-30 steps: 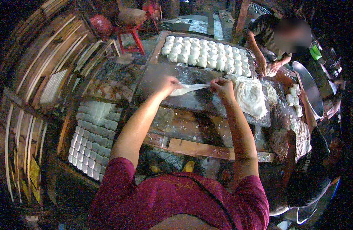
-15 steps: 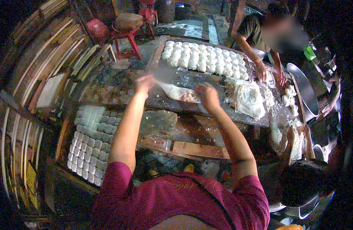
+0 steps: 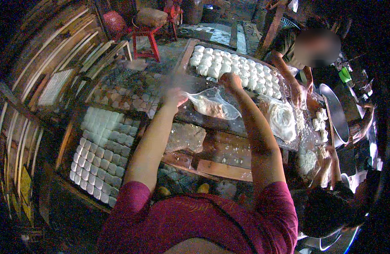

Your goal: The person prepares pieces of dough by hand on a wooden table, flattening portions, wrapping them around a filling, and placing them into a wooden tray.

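Translucent sheet [image 3: 212, 106] stretched between blurred left hand [image 3: 174, 97] and right hand [image 3: 231, 81].

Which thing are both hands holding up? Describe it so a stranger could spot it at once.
Start at the long worktable with rows of white dough pieces at its far end. Just nearer, the left hand and right hand hold a clear plastic bag with pale filling. Unlike the dough, it is transparent and lifted off the table.

You hold a clear plastic sheet [image 3: 214, 106] stretched between your hands above the table. It sags in the middle, carrying pale dough, near the far rows of buns.
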Action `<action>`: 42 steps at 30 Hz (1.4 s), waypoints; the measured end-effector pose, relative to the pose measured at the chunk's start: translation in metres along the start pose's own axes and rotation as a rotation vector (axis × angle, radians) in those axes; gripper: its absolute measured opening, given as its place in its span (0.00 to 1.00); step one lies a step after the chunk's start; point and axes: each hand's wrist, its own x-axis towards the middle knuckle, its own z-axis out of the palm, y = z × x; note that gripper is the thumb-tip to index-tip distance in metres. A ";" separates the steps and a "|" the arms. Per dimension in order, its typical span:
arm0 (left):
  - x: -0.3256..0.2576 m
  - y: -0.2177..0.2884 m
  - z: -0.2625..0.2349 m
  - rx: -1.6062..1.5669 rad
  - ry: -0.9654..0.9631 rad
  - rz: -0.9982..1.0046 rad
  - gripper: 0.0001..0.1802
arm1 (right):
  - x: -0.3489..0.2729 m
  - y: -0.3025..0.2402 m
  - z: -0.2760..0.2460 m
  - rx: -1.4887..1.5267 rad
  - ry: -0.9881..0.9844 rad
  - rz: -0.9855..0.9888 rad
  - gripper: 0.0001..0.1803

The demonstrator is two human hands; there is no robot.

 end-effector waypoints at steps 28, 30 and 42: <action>-0.017 0.020 0.007 0.275 0.139 0.025 0.09 | -0.074 -0.063 -0.005 0.185 -0.164 -0.373 0.11; -0.013 0.007 0.022 0.265 0.000 0.028 0.11 | -0.121 -0.056 0.005 0.206 -0.290 -0.296 0.08; -0.003 0.007 0.007 0.369 -0.065 0.180 0.17 | -0.029 0.011 0.056 0.099 0.247 -0.012 0.11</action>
